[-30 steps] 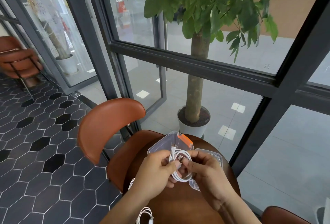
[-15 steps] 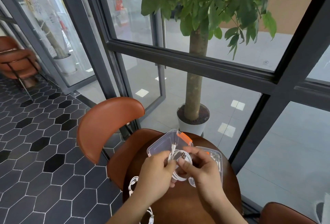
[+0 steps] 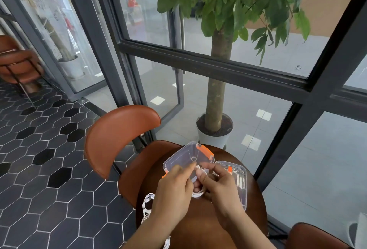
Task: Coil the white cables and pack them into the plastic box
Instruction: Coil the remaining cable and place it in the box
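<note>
Both hands meet over the round brown table [image 3: 198, 227]. My left hand [image 3: 174, 189] and my right hand [image 3: 218, 187] together hold a small coil of white cable [image 3: 198, 194], fingers pinching its end near the top. Most of the coil is hidden between the hands. Behind them lies the clear plastic lid [image 3: 184, 159] with orange clips, and to the right the clear plastic box [image 3: 239, 181]. More loose white cable [image 3: 147, 204] lies on the table's left side, partly under my left forearm.
A brown leather chair [image 3: 119, 135] stands left of the table, another chair back [image 3: 311, 236] at bottom right. A potted tree [image 3: 215, 129] and dark window frames stand just beyond the table. Hexagon floor tiles spread to the left.
The hands have drawn closer over the coil, and less of the cable shows between them. The camera has tilted slightly, showing more of the table.
</note>
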Available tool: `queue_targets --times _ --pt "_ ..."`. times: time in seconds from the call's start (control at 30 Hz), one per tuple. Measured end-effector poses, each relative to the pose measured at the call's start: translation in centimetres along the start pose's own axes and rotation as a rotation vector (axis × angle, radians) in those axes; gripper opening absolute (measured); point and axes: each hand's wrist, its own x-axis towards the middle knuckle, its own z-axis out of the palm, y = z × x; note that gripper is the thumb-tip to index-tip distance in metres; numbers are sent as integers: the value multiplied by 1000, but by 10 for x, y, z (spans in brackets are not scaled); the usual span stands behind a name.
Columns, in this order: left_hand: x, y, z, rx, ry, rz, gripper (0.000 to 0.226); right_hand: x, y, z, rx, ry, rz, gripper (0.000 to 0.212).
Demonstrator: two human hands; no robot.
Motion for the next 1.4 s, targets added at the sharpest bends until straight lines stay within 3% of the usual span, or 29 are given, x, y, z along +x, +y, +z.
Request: queue_targets --times 0.17,0.3,0.57,0.73,1.0,1.17,1.27,1.4 --pt "1 0 -2 -75 -42 -35 44 1 1 -7 -112 -124 -6 17" --pt "3 -4 2 -274 -60 -176 42 -2 0 -9 -79 -131 33 16" --pt "1 -19 5 -548 -58 -326 39 -2 -4 -15 -195 -144 111 41" --pt "-3 -21 5 -562 -47 -325 35 0 6 -22 -173 -116 112 14" --pt "-5 -17 -1 -714 31 -403 32 -10 3 -23 137 -109 237 43" --pt "-6 -16 -3 -756 64 -431 32 -14 3 -24 19 -91 137 36" --pt "-7 -13 -1 -746 36 -422 33 -14 3 -22 -30 -111 115 21" --pt "-10 -11 3 -687 -15 -393 41 -13 1 -23 -101 -159 111 21"
